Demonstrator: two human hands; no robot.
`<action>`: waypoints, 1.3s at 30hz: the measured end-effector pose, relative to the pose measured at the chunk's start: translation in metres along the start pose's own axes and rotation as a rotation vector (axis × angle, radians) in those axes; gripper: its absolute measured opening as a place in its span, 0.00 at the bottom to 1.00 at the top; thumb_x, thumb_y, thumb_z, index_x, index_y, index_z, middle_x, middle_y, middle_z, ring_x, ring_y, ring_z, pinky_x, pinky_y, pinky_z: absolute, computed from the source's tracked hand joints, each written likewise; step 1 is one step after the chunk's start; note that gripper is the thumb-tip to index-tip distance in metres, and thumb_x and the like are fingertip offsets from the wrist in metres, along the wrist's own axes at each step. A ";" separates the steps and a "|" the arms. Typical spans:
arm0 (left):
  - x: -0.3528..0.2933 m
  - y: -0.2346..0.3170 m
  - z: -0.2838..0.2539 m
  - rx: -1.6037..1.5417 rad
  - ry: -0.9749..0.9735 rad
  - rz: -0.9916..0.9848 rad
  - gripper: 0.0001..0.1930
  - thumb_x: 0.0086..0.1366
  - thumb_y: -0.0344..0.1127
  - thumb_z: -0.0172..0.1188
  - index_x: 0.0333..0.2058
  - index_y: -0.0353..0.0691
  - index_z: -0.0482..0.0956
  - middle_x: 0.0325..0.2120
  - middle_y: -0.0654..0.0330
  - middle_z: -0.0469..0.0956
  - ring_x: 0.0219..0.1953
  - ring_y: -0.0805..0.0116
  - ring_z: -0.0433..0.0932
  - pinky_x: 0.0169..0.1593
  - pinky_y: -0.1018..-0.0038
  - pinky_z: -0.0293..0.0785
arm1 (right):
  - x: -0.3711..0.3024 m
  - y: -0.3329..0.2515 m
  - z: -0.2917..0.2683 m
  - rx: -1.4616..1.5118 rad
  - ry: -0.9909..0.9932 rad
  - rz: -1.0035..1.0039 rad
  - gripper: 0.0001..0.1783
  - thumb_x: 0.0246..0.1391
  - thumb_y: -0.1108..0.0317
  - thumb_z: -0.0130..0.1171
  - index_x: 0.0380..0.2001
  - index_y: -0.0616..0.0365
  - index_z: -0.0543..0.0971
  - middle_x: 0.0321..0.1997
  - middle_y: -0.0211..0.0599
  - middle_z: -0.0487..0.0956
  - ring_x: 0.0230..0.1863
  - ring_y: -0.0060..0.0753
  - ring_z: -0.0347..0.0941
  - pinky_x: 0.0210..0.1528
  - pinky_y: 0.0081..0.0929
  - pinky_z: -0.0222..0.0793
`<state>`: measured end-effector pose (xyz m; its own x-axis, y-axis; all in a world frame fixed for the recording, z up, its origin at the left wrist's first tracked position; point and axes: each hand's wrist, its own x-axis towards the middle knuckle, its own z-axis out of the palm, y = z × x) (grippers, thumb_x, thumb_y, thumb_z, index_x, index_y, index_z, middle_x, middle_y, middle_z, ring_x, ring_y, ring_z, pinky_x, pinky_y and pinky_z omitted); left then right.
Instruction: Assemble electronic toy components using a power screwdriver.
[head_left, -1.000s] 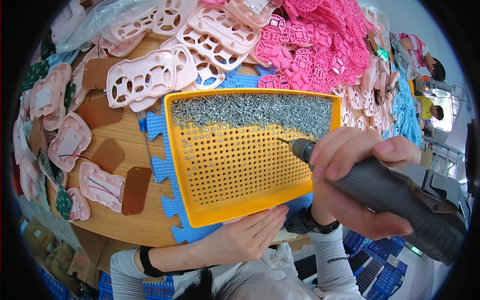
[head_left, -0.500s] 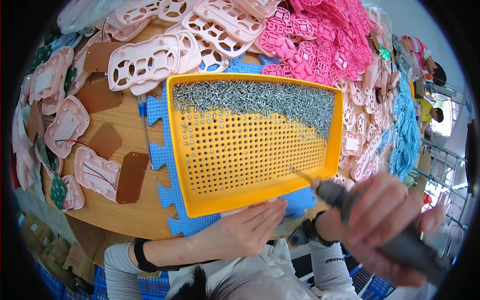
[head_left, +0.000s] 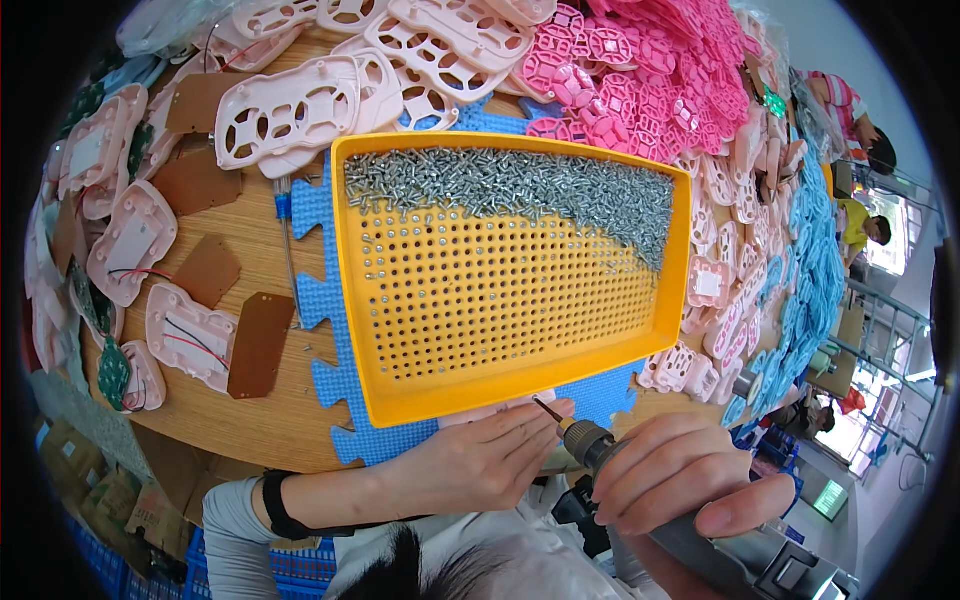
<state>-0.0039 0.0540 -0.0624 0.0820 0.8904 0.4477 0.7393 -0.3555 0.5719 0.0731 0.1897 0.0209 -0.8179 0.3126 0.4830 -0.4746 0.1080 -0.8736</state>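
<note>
A yellow screw tray (head_left: 520, 390) lies before me, its floor full of small holes, some filled with screws. Loose silver screws (head_left: 480, 185) are heaped along its far side. Against the tray's near wall, my left hand (head_left: 495, 455) keeps its fingers together over a pale pink plastic part (head_left: 478, 412), mostly hidden beneath them. My right hand (head_left: 680, 475) is wrapped round a dark electric screwdriver (head_left: 590, 443). Its thin bit points up and left, the tip at my left fingertips by the pink part. Whether a screw sits on the tip is too small to tell.
A blue foam mat (head_left: 330, 400) lies under the tray. Pale pink shells (head_left: 290, 110), brown boards (head_left: 262, 345) and a blue-handled screwdriver (head_left: 284, 205) are at left. Bright pink parts (head_left: 650, 60) pile up behind, blue ones (head_left: 805, 270) at right. People (head_left: 860, 225) are beyond.
My right hand has brought the electric screwdriver left and toward me, its bit passing from over the tray's near right corner to my left fingertips. My left hand stays on the pink part.
</note>
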 end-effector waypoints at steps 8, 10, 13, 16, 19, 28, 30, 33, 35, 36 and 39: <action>-0.002 0.000 0.000 0.017 -0.002 -0.005 0.10 0.45 0.29 0.57 0.29 0.34 0.79 0.27 0.62 0.78 0.37 0.69 0.78 0.50 0.73 0.73 | 0.004 -0.003 -0.006 -0.068 -0.267 0.070 0.11 0.59 0.63 0.46 0.38 0.59 0.61 0.22 0.48 0.77 0.19 0.42 0.75 0.22 0.33 0.75; -0.001 -0.001 -0.001 0.002 -0.036 -0.002 0.13 0.44 0.29 0.57 0.31 0.33 0.79 0.28 0.62 0.78 0.37 0.69 0.78 0.50 0.74 0.73 | 0.004 -0.006 -0.008 -0.099 -0.288 0.104 0.05 0.60 0.71 0.41 0.37 0.59 0.59 0.26 0.54 0.78 0.22 0.46 0.76 0.25 0.37 0.76; 0.003 0.002 -0.002 0.003 -0.053 -0.011 0.18 0.44 0.28 0.57 0.38 0.30 0.78 0.33 0.60 0.78 0.39 0.68 0.78 0.51 0.73 0.72 | 0.006 -0.003 -0.005 -0.079 -0.270 0.117 0.08 0.59 0.70 0.44 0.38 0.59 0.59 0.25 0.53 0.77 0.23 0.46 0.76 0.25 0.36 0.76; -0.003 0.000 0.001 0.000 -0.075 -0.039 0.10 0.50 0.29 0.55 0.31 0.31 0.78 0.39 0.55 0.78 0.45 0.65 0.76 0.54 0.74 0.68 | -0.001 0.015 0.006 -0.031 -0.126 0.001 0.11 0.48 0.80 0.54 0.33 0.67 0.64 0.17 0.46 0.72 0.14 0.39 0.68 0.16 0.33 0.69; 0.000 -0.001 -0.001 0.039 -0.022 -0.009 0.10 0.50 0.30 0.55 0.31 0.32 0.78 0.36 0.57 0.78 0.45 0.65 0.76 0.53 0.75 0.69 | -0.003 0.020 0.009 0.059 0.024 -0.084 0.10 0.45 0.79 0.57 0.28 0.68 0.65 0.17 0.46 0.72 0.13 0.37 0.67 0.16 0.32 0.68; -0.001 0.000 -0.002 -0.085 -0.061 -0.050 0.17 0.43 0.29 0.56 0.35 0.32 0.78 0.37 0.57 0.77 0.41 0.66 0.78 0.52 0.70 0.73 | 0.014 0.021 -0.010 0.205 -0.248 -0.141 0.06 0.49 0.78 0.56 0.28 0.69 0.69 0.16 0.43 0.71 0.12 0.31 0.64 0.13 0.25 0.62; 0.001 -0.001 -0.004 -0.050 -0.058 -0.030 0.14 0.46 0.30 0.56 0.34 0.32 0.78 0.38 0.58 0.77 0.41 0.67 0.78 0.51 0.72 0.73 | 0.020 0.010 -0.019 0.215 -0.451 -0.009 0.08 0.53 0.76 0.49 0.36 0.64 0.64 0.19 0.52 0.75 0.17 0.44 0.73 0.20 0.33 0.74; 0.001 -0.001 -0.001 -0.040 -0.051 -0.019 0.13 0.49 0.30 0.55 0.34 0.32 0.78 0.41 0.57 0.78 0.42 0.68 0.78 0.51 0.73 0.73 | 0.034 0.015 -0.024 0.343 -0.482 -0.165 0.10 0.54 0.72 0.50 0.36 0.64 0.64 0.17 0.49 0.75 0.16 0.41 0.73 0.18 0.33 0.73; 0.000 -0.001 0.000 -0.026 -0.057 -0.010 0.13 0.51 0.30 0.54 0.35 0.32 0.79 0.43 0.57 0.78 0.43 0.68 0.78 0.51 0.74 0.73 | 0.030 -0.002 -0.018 0.197 -0.263 -0.147 0.14 0.54 0.65 0.52 0.37 0.63 0.64 0.16 0.46 0.74 0.15 0.37 0.72 0.17 0.30 0.71; -0.001 -0.001 0.000 -0.012 -0.065 -0.008 0.13 0.52 0.30 0.53 0.36 0.32 0.79 0.44 0.56 0.77 0.44 0.68 0.78 0.51 0.74 0.72 | 0.027 -0.007 -0.016 0.057 -0.044 -0.127 0.18 0.55 0.58 0.54 0.38 0.62 0.65 0.16 0.43 0.74 0.14 0.34 0.72 0.15 0.27 0.70; 0.002 -0.001 -0.002 -0.014 -0.077 -0.014 0.14 0.53 0.29 0.53 0.39 0.32 0.79 0.45 0.55 0.77 0.47 0.68 0.77 0.51 0.75 0.72 | 0.029 0.000 -0.023 -0.184 0.165 -0.161 0.30 0.52 0.42 0.54 0.41 0.59 0.65 0.16 0.35 0.72 0.13 0.27 0.68 0.15 0.23 0.65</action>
<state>-0.0060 0.0557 -0.0611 0.1231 0.9145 0.3855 0.7317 -0.3460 0.5873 0.0565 0.2201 0.0331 -0.6659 0.4253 0.6129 -0.5143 0.3335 -0.7901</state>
